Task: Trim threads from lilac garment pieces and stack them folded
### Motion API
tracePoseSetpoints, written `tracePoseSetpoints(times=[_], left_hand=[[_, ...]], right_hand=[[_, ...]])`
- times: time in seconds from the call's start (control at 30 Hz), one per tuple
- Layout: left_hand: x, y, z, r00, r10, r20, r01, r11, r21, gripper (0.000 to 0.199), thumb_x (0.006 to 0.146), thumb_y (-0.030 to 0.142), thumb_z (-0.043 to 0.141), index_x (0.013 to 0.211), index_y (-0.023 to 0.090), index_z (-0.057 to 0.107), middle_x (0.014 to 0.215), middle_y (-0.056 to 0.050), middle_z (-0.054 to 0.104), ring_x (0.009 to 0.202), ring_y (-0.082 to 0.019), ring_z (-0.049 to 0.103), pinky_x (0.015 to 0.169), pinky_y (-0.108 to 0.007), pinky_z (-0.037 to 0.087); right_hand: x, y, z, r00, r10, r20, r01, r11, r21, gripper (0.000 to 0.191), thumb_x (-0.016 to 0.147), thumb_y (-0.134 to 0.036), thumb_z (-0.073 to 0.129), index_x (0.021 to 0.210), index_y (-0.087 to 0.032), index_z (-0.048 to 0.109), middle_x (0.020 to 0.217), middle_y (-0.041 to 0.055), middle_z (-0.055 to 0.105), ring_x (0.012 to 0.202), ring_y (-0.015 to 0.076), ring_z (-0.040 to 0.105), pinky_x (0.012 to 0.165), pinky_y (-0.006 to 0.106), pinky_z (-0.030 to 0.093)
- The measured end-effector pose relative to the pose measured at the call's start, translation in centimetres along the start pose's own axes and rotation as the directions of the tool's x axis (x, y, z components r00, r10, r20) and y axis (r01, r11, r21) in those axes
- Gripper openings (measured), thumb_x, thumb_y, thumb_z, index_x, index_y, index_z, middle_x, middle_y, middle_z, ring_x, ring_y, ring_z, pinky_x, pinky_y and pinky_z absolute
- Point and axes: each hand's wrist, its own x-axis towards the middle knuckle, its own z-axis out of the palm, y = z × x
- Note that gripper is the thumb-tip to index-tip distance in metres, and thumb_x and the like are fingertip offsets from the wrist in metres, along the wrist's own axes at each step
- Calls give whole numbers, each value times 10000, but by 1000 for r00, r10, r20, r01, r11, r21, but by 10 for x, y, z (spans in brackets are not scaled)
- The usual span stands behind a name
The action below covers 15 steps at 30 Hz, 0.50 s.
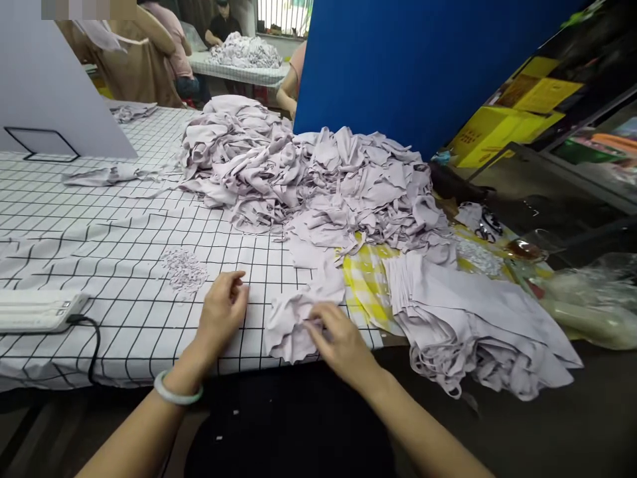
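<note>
A crumpled lilac cloth piece (291,325) lies at the near edge of the bench (124,265), on its black-gridded cover. The right hand (338,342) rests on the piece's right side, fingers bent down onto the fabric; whether they pinch it cannot be told. The left hand (223,309) sits just left of the piece, apart from it, fingers loosely curled and holding nothing, a pale bangle (176,393) on its wrist. A small scatter of scraps (184,269) lies just beyond the left hand. Farther off rises a big heap (308,172) of the same cloth, and to the right a flat stack (472,312) lies partly over a yellow checked sheet (365,282). A white box (37,310) lies near left.
</note>
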Motion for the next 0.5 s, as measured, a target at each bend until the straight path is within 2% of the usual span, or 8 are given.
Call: tracePoseSetpoints(times=[0.1, 0.13, 0.2, 0.27, 0.37, 0.4, 0.43, 0.5], left_hand=[[-16, 10, 21, 937, 274, 215, -320, 920, 225, 329, 758, 315, 667, 1061, 190, 632, 1099, -121, 634, 1004, -298, 573, 898, -497, 478], [-20, 15, 26, 915, 293, 277, -363, 898, 248, 254, 753, 279, 655, 990, 191, 640, 1083, -123, 639, 998, -307, 567, 886, -506, 473], [-27, 29, 22, 913, 279, 298, -350, 911, 218, 72, 759, 210, 596, 828, 193, 613, 973, -107, 643, 919, -281, 567, 836, -474, 476], [-33, 46, -4, 933, 202, 299, -229, 972, 58, 41, 786, 207, 565, 745, 203, 565, 856, -73, 622, 820, -229, 563, 762, -393, 485], [-44, 77, -67, 840, -8, 543, 137, 971, -198, 192, 838, 365, 628, 729, 217, 571, 668, -14, 558, 591, -149, 504, 521, -256, 417], [-46, 87, -85, 832, -71, 550, 249, 934, -256, 213, 805, 399, 678, 737, 222, 582, 641, -7, 550, 542, -134, 483, 465, -233, 380], [-46, 96, -98, 844, -143, 517, 341, 887, -312, 228, 780, 416, 711, 745, 228, 587, 618, 2, 546, 504, -122, 471, 431, -215, 348], [-39, 106, -108, 905, -256, 339, 383, 837, -390, 247, 718, 410, 769, 742, 229, 603, 561, 20, 528, 433, -99, 429, 378, -189, 287]], right_hand=[[15, 27, -7, 993, 89, -76, -104, 967, -232, 288, 832, -299, 682, 1085, -199, 588, 1091, 136, 638, 1000, 316, 595, 837, 458, 504], [18, 32, -12, 994, 96, -58, -108, 954, -279, 275, 802, -269, 689, 1054, -200, 603, 1078, 131, 645, 992, 322, 593, 838, 463, 499], [19, 31, -28, 992, 118, -38, -124, 951, -284, 139, 776, -176, 630, 909, -212, 612, 941, 91, 658, 912, 294, 598, 811, 430, 493], [10, 16, -54, 982, 188, -27, -190, 969, -157, 90, 781, -149, 578, 827, -227, 583, 833, 49, 641, 834, 249, 596, 763, 375, 489], [-6, -18, -102, 945, 284, 160, -316, 918, 238, 48, 857, -264, 596, 895, -245, 573, 829, 17, 636, 778, 192, 609, 669, 291, 487], [-8, -27, -116, 931, 283, 232, -352, 864, 360, 107, 865, -309, 622, 939, -249, 571, 804, 7, 628, 736, 175, 606, 631, 271, 479], [-7, -32, -126, 917, 278, 286, -386, 802, 457, 166, 865, -348, 648, 973, -251, 567, 760, -5, 611, 681, 159, 592, 587, 255, 463], [6, -28, -133, 900, 281, 333, -428, 713, 556, 273, 833, -396, 706, 1012, -244, 567, 680, -31, 568, 587, 134, 547, 527, 238, 422]])
